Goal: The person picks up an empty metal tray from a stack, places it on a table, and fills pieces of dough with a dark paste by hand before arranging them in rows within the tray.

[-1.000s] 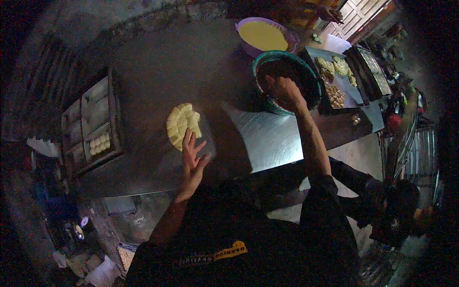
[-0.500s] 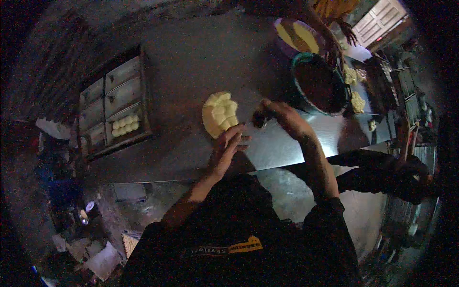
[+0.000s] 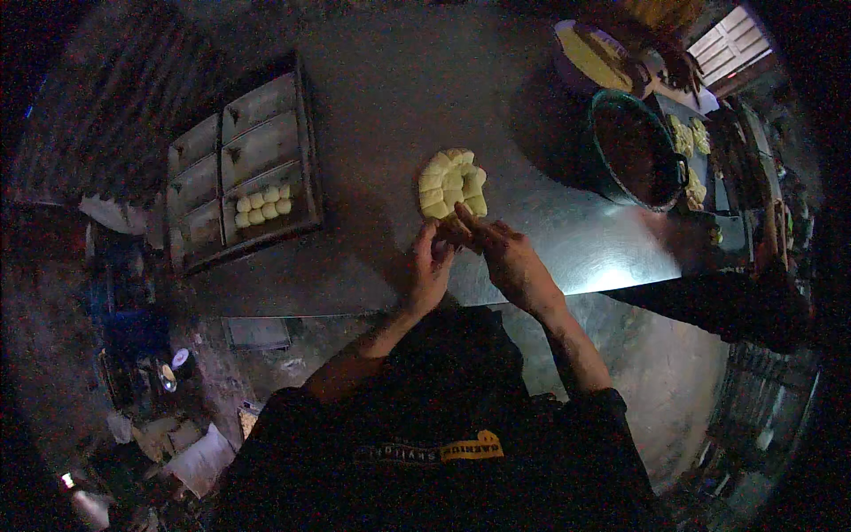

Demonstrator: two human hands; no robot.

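Note:
A pale yellow round of dough (image 3: 441,183), scored into many small lumps, lies on the metal table (image 3: 372,133) in front of me. Just at its near edge my two hands meet. My left hand (image 3: 432,269) has its fingers curled up around something small and brownish that I cannot make out. Over it bends my right hand (image 3: 517,270), fingers closed and pointing left onto the same spot. The fingers and dim light hide what lies between them. To the left, rows of small dough balls (image 3: 263,207) sit in one compartment of a dark-framed tray (image 3: 312,160).
A dark bucket with a green rim (image 3: 612,191) stands at the right, and behind it a purple basin (image 3: 567,73) with yellow contents. Farther right are dough pieces (image 3: 696,191) on a surface and another person's dark sleeve (image 3: 736,306). The table's near edge runs before me.
My right hand, earlier apart on the right with a dark clump at its fingers, has come left to meet my left hand. The whole view has shifted, so the tray and dough appear farther right.

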